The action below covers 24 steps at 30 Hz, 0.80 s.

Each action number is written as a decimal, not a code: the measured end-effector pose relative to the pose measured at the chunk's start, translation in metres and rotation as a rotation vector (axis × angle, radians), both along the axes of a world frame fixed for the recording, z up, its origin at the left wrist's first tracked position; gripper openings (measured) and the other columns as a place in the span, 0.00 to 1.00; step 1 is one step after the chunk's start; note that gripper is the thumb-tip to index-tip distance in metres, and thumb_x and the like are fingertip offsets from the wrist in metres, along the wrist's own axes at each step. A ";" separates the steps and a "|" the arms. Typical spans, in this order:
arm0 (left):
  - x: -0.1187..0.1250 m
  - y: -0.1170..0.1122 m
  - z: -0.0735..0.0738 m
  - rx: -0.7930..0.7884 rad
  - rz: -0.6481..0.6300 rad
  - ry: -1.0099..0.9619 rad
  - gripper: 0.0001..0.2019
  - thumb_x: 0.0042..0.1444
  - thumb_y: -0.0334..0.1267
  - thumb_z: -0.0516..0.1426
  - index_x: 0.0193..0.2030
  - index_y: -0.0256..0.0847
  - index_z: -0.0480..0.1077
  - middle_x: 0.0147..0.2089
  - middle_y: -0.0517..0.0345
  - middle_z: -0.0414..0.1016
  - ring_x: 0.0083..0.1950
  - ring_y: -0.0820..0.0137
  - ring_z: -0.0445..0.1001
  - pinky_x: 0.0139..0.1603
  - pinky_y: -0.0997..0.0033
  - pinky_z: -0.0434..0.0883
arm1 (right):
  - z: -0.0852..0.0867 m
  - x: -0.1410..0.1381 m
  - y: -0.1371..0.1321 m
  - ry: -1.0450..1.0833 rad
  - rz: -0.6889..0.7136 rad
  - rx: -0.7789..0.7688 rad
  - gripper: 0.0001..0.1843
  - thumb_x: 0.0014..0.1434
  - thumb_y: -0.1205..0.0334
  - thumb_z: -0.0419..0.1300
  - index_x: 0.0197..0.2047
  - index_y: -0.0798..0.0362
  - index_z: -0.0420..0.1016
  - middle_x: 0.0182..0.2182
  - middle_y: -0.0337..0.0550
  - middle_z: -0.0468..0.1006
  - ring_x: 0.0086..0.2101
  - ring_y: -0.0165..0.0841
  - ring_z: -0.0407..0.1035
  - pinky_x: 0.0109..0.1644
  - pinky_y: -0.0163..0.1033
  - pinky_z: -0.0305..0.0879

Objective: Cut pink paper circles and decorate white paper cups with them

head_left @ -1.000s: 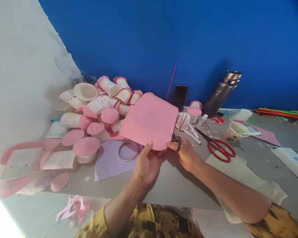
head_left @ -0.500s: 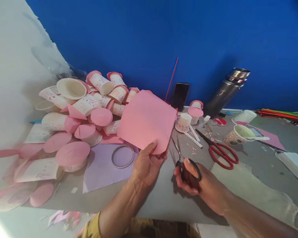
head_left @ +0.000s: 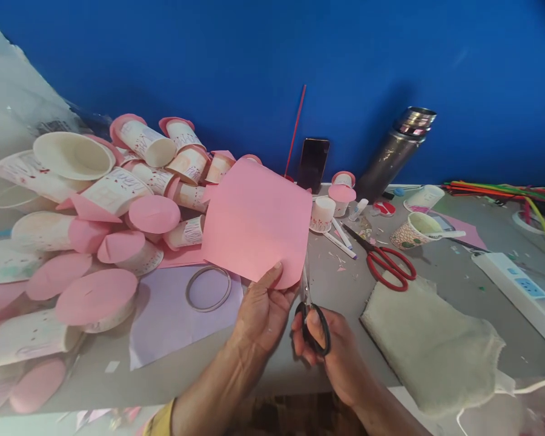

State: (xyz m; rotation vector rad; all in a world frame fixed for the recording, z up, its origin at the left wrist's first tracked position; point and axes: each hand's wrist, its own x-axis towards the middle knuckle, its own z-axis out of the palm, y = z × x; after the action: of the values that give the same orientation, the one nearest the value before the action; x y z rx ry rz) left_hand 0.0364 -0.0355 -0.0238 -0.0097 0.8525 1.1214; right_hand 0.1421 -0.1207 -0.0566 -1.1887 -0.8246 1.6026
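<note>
My left hand [head_left: 266, 306] pinches a sheet of pink paper [head_left: 258, 224] by its lower right corner, thumb on top and fingers beneath. The sheet is held up above the table. With my right hand [head_left: 329, 339] I grip black-handled scissors [head_left: 315, 327], thumb and fingers in the loops. Their blades point upward at the paper's right edge; whether they touch it I cannot tell. Below the sheet lies purple paper [head_left: 172, 321] with a tape ring [head_left: 209, 289] on it.
Many decorated paper cups [head_left: 118, 191] with pink paper pieces are piled left. To the right are red-handled scissors [head_left: 393, 266], markers [head_left: 340, 242], a grey cloth [head_left: 431, 345] and a power strip [head_left: 522, 290]. A phone [head_left: 313, 163] and a dark flask [head_left: 395, 151] stand by the blue wall.
My right hand has brought the scissors leftward, close to the pink sheet's right edge, and the blades look more closed. The whole view has shifted, showing more on the right.
</note>
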 end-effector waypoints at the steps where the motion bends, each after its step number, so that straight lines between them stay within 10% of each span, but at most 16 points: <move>1: 0.000 0.000 -0.001 -0.001 -0.008 -0.003 0.13 0.63 0.24 0.58 0.54 0.33 0.74 0.45 0.43 0.84 0.44 0.63 0.84 0.50 0.64 0.81 | 0.000 0.000 0.001 -0.001 -0.003 0.000 0.34 0.61 0.28 0.58 0.35 0.55 0.74 0.22 0.39 0.72 0.19 0.25 0.55 0.25 0.35 0.50; 24: 0.002 0.006 0.004 -0.035 0.004 -0.005 0.10 0.62 0.23 0.59 0.50 0.28 0.76 0.44 0.41 0.85 0.43 0.64 0.84 0.48 0.66 0.83 | 0.008 0.015 0.012 -0.203 0.066 -0.062 0.37 0.55 0.23 0.59 0.28 0.54 0.73 0.19 0.39 0.73 0.19 0.26 0.55 0.24 0.35 0.47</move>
State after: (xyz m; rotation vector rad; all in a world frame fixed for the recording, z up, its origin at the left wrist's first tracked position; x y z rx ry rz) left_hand 0.0385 -0.0291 -0.0194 -0.0428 0.8683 1.1095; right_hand 0.1568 -0.1090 -0.0488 -1.3989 -0.9578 1.5882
